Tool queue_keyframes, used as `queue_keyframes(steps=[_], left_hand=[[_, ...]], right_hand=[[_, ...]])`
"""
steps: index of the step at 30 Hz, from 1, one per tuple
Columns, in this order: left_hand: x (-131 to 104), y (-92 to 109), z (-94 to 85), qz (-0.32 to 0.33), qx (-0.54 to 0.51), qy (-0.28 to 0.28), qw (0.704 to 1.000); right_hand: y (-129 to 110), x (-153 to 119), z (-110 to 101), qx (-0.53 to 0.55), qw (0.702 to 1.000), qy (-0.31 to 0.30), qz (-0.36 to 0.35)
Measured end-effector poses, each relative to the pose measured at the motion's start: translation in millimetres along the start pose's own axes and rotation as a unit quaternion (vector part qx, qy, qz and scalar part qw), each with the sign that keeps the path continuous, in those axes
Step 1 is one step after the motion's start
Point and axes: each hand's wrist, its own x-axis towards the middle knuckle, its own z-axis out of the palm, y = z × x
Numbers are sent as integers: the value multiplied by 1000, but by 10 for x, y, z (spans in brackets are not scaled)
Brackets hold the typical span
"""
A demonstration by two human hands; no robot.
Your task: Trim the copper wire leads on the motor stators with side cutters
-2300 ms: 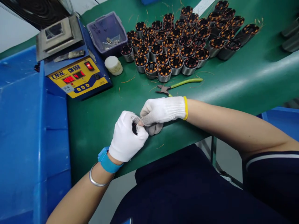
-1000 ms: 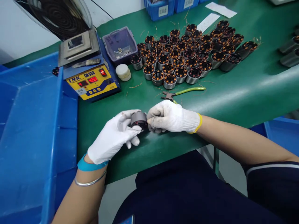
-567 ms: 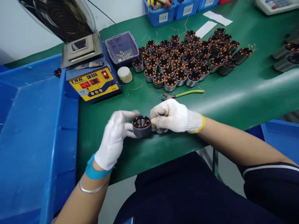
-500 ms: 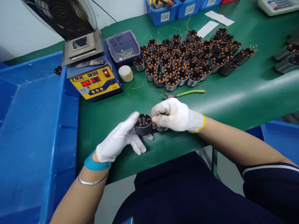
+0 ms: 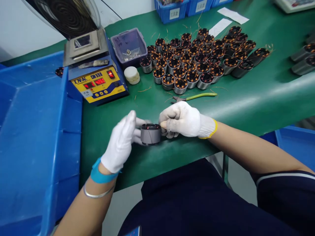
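Note:
A short motor stator (image 5: 150, 135), with a grey metal shell and a black slotted top, is between my two gloved hands near the table's front edge. My right hand (image 5: 180, 120) is closed, thumb and fingers pinched at the stator's right rim; any wire end between them is hidden. On the other side, my left hand (image 5: 124, 137) is open with its thumb raised. Its blurred fingers reach beside and behind the stator. Cutting pliers with a green handle (image 5: 201, 95) lie just beyond my right hand. Many similar stators with copper windings (image 5: 180, 83) stand grouped farther back.
A blue and yellow soldering pot unit (image 5: 99, 85) with a red display stands back left, near a purple bin (image 5: 129, 46) and a white round block (image 5: 132, 75). A large blue crate (image 5: 31, 131) flanks the table. Labelled blue boxes (image 5: 174, 13) line the back.
My left hand has loosened and turned upward, its thumb leaving the stator's top. The stator has tilted so more of its side shows. My right hand has hardly moved.

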Motion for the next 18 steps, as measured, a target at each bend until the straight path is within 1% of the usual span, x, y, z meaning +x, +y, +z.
queue_keyframes(steps=[1,2,3,4,5,7,8,10,11,12,13,14,15,16,17,18], left_hand=[[34,6,-21,-102,-23,-99,990],[58,18,-37,-179,-44,-187,965],[70,33,-47,-223,-61,-244,942],[71,50,-49,-230,-69,-263,934],[62,68,-42,-206,-74,-249,944],[33,98,-14,-105,-85,-170,976],[20,108,2,-46,-102,-124,986],[10,117,21,61,-149,-39,986],[13,116,24,97,-163,-6,982],[19,112,24,110,-162,10,981],[27,105,22,102,-141,0,985],[33,95,20,76,-104,-36,991],[38,83,20,41,-55,-90,994],[39,68,24,16,2,-138,990],[36,51,31,18,61,-156,986],[31,31,41,50,122,-138,982]], right_hand=[[10,-8,-5,-25,1000,6,-15],[21,-13,-13,-47,998,12,-28],[34,-13,-21,-64,997,16,-37],[46,-9,-29,-75,996,19,-40],[57,-2,-36,-81,996,21,-38],[73,19,-41,-74,997,20,-27],[76,30,-39,-62,998,17,-17],[72,46,-27,-26,1000,12,6],[66,47,-19,-12,1000,7,15],[60,42,-13,-10,1000,1,15],[55,33,-8,-26,1000,-6,3],[53,22,-5,-59,998,-12,-20],[53,11,-3,-99,994,-15,-47],[56,4,-1,-138,988,-13,-73],[60,2,2,-168,982,-6,-90],[66,7,9,-180,980,2,-90]])
